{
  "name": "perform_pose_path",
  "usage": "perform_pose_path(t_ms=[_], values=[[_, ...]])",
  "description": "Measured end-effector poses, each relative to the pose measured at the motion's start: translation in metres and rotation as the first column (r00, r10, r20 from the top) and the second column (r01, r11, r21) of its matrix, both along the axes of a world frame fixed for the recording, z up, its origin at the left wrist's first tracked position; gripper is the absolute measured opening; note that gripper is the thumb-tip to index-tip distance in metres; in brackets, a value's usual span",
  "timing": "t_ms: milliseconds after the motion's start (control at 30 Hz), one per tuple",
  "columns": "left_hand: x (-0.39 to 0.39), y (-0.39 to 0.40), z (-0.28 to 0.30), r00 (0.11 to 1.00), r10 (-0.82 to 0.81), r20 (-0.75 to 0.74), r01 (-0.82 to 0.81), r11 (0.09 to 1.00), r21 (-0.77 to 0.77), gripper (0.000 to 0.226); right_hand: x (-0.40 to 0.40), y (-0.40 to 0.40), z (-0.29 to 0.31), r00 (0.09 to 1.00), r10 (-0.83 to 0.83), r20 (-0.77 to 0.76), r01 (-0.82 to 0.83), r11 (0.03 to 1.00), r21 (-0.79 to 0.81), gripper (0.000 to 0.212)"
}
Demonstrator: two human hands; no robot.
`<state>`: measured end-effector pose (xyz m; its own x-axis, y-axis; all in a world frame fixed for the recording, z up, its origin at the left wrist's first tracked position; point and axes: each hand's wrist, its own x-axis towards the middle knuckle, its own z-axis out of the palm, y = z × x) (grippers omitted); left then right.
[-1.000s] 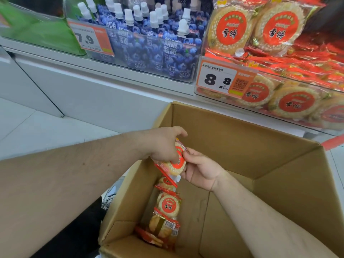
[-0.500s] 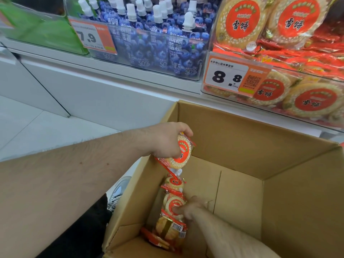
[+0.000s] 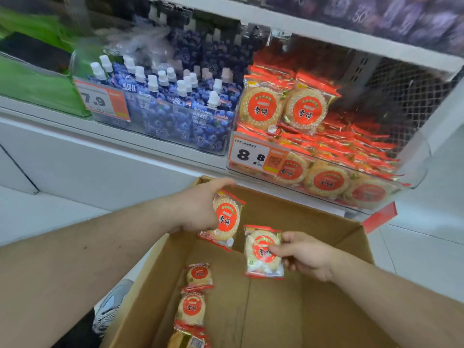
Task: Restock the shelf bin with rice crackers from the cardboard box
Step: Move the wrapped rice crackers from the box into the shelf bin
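My left hand grips a rice cracker packet with a red round label, above the far left corner of the open cardboard box. My right hand pinches a second rice cracker packet by its right edge, over the middle of the box. Three more packets lie in a row along the box's left inner wall. The clear shelf bin right behind the box holds several rice cracker packets, two standing upright at its left.
A bin of blue spouted drink pouches stands left of the cracker bin, with a 7.9 price tag. An 8.8 price tag fronts the cracker bin. A shelf board runs above. A shoe is left of the box on the white floor.
My right hand rose out of the box bottom with a cracker packet. My left hand lifted its packet slightly. The view tilted up, showing more of the shelf.
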<state>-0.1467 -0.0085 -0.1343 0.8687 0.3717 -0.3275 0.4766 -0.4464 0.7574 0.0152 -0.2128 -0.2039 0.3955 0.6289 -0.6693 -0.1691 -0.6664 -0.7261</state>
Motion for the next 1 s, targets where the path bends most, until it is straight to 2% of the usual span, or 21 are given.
perform_pose_path(t_ms=[100, 167, 233, 367, 433, 500, 667, 733, 800, 867, 933, 1000], values=[[0.007, -0.013, 0.009, 0.996, 0.025, 0.091, -0.021, 0.999, -0.041, 0.096, 0.004, -0.014, 0.045, 0.988, -0.063, -0.139, 0.094, 0.97, 0.226, 0.043], [0.013, -0.026, 0.016, 0.99, 0.03, 0.134, -0.015, 0.994, -0.109, 0.099, -0.003, -0.018, 0.071, 0.993, -0.041, -0.113, 0.075, 0.948, 0.31, 0.053], [0.019, -0.04, 0.022, 0.987, 0.014, 0.16, 0.017, 0.982, -0.188, 0.101, -0.013, -0.02, 0.088, 0.996, -0.076, -0.036, 0.084, 0.939, 0.335, 0.043], [0.03, -0.058, 0.032, 0.976, -0.068, 0.205, 0.141, 0.919, -0.368, 0.113, -0.028, -0.025, 0.105, 0.979, -0.185, 0.079, 0.14, 0.91, 0.391, 0.041], [0.034, -0.062, 0.038, 0.971, -0.057, 0.231, 0.154, 0.89, -0.428, 0.116, -0.03, -0.027, 0.11, 0.961, -0.244, 0.126, 0.173, 0.893, 0.416, 0.027], [0.038, -0.066, 0.044, 0.962, 0.0, 0.275, 0.142, 0.856, -0.497, 0.116, -0.029, -0.029, 0.115, 0.934, -0.325, 0.151, 0.221, 0.855, 0.47, 0.024], [0.044, -0.073, 0.057, 0.926, 0.059, 0.372, 0.142, 0.86, -0.489, 0.108, -0.026, -0.036, 0.136, 0.936, -0.326, 0.134, 0.221, 0.839, 0.497, 0.051], [0.048, -0.076, 0.062, 0.921, 0.074, 0.382, 0.134, 0.861, -0.491, 0.103, -0.021, -0.04, 0.142, 0.945, -0.292, 0.145, 0.187, 0.85, 0.492, 0.041], [0.053, -0.075, 0.063, 0.905, 0.179, 0.386, 0.043, 0.865, -0.501, 0.092, -0.016, -0.044, 0.149, 0.94, -0.305, 0.154, 0.191, 0.842, 0.505, 0.035], [0.06, -0.065, 0.062, 0.822, 0.443, 0.359, -0.185, 0.803, -0.567, 0.077, -0.007, -0.049, 0.154, 0.922, -0.363, 0.138, 0.239, 0.811, 0.534, 0.039], [0.067, -0.05, 0.058, 0.682, 0.685, 0.256, -0.39, 0.637, -0.665, 0.078, 0.001, -0.054, 0.16, 0.897, -0.427, 0.115, 0.293, 0.769, 0.568, 0.034], [0.072, -0.039, 0.056, 0.616, 0.779, 0.12, -0.441, 0.466, -0.767, 0.089, 0.008, -0.058, 0.161, 0.879, -0.465, 0.108, 0.321, 0.744, 0.587, 0.034]])
